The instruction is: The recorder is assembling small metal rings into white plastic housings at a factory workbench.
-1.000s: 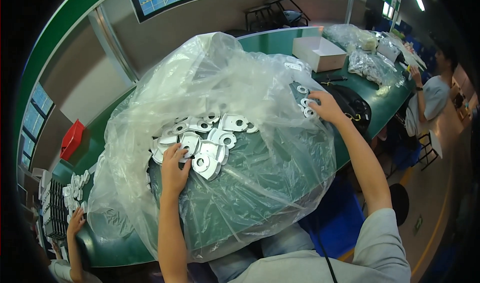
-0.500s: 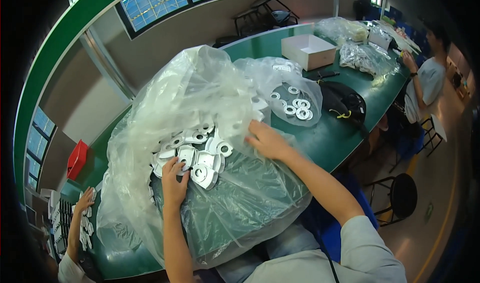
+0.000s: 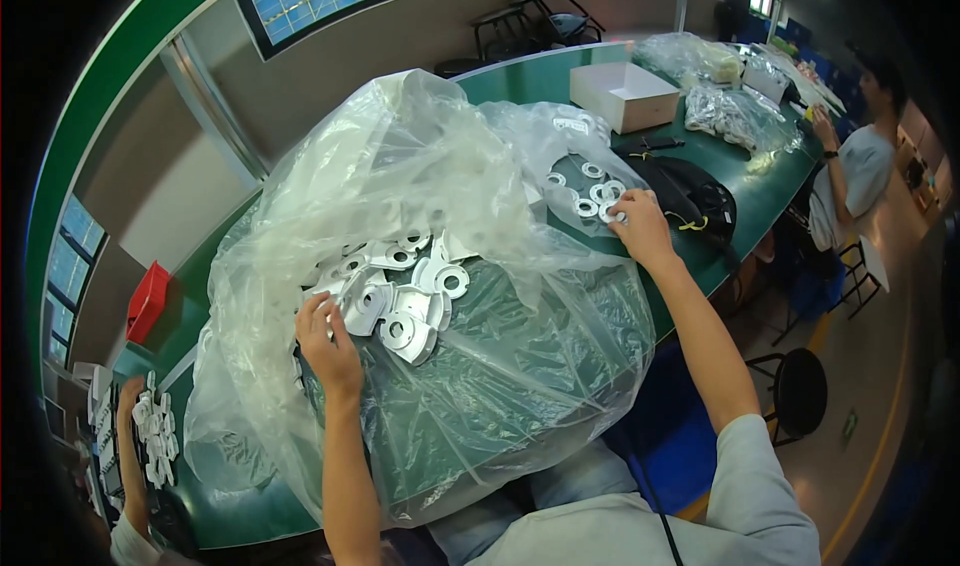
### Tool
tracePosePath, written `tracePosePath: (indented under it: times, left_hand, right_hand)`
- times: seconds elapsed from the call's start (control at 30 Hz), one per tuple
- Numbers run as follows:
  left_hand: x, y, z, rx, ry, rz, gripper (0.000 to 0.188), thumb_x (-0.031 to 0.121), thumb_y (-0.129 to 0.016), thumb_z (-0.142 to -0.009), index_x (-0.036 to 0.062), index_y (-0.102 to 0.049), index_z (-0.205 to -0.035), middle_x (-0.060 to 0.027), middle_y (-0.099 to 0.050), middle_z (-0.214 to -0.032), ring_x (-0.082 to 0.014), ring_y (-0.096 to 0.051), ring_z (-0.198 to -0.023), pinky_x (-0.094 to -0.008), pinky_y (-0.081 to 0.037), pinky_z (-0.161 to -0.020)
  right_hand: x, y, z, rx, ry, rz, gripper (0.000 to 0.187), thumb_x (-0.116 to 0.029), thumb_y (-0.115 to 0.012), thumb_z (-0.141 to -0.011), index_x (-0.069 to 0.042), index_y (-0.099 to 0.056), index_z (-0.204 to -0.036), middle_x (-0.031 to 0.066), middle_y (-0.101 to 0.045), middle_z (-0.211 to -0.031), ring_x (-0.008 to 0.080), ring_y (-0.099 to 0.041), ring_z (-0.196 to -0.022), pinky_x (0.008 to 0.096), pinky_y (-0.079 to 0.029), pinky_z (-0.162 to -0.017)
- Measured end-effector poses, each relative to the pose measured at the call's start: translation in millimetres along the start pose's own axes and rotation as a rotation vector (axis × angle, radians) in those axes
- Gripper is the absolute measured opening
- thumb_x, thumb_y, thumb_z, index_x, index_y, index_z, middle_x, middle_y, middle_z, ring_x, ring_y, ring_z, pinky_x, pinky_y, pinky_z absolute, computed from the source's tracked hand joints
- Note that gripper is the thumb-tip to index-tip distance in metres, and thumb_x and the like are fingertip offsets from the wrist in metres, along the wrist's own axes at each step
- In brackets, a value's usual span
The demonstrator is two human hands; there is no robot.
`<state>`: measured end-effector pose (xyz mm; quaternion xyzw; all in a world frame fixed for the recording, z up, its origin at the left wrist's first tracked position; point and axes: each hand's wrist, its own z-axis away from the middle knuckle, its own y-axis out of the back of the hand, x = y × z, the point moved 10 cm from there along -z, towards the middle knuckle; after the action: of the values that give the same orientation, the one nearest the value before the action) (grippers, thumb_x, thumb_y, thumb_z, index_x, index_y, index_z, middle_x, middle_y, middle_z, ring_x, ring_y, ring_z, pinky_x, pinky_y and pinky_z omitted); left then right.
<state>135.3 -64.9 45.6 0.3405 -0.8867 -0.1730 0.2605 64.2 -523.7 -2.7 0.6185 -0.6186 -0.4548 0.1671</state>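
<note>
Seemingly picking parts, the right hand [image 3: 642, 228] touches white rings [image 3: 606, 196] at far right; well apart, the left hand [image 3: 332, 351] meets a white bracket [image 3: 362, 311] at left. Grips unclear; lifting needs a firm pinch.

Red bin [image 3: 148, 301], open white box [image 3: 648, 114], black round stool [image 3: 800, 391], gridded window [image 3: 312, 8]

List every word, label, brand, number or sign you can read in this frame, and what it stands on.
No text can be read.
White label on the small clear bag: too small and blurred to read.
Green mark on the floor: too blurred to tell whether it bears writing.
Curved white parts near the left hand: no lettering can be made out.
</note>
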Motion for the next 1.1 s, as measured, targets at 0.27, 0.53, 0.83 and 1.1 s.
tracePosePath:
  times: [0.27,0.53,0.83,1.1]
  left_hand:
    - [-47,-32,35,-0.268,0.66,0.711,0.029,0.02,-0.041,-0.098,-0.0023,-0.058,-0.089,-0.0083,-0.062,-0.084,-0.013,-0.059,-0.066,-0.0262,-0.053,-0.053]
    - [-31,-74,81,-0.517,0.994,1.136,0.029,0.024,-0.047,-0.095,-0.0025,-0.058,-0.096,-0.0101,-0.064,-0.083,-0.0149,-0.062,-0.061,-0.0262,-0.055,-0.048]
    - [-31,-76,82,-0.524,1.05,1.217,0.031,0.027,-0.046,-0.096,-0.002,-0.058,-0.097,-0.0085,-0.064,-0.083,-0.0138,-0.062,-0.061,-0.0255,-0.054,-0.049]
    - [-24,-78,82,-0.549,0.994,1.251,0.028,0.026,-0.048,-0.096,-0.0001,-0.059,-0.1,-0.0058,-0.064,-0.084,-0.01,-0.059,-0.061,-0.0227,-0.049,-0.049]
  right_hand:
    - [-60,23,-16,0.056,-0.126,-0.827,0.015,-0.012,-0.055,-0.09,0.0,-0.063,-0.088,0.0049,-0.065,-0.075,0.0081,-0.058,-0.064,0.0237,-0.045,-0.059]
    - [-271,-102,48,-0.818,-0.149,-1.294,0.016,-0.014,-0.056,-0.089,0.0,-0.062,-0.089,0.0029,-0.062,-0.073,0.0089,-0.058,-0.064,0.0225,-0.045,-0.056]
    - [-263,-128,60,-0.799,-0.214,-1.298,0.016,-0.015,-0.056,-0.089,-0.001,-0.062,-0.09,0.0008,-0.06,-0.076,0.007,-0.054,-0.065,0.0205,-0.042,-0.056]
    - [-279,-110,68,-0.685,0.028,-1.135,0.012,-0.008,-0.06,-0.084,0.001,-0.065,-0.09,0.0006,-0.062,-0.084,0.0063,-0.054,-0.074,0.0218,-0.042,-0.063]
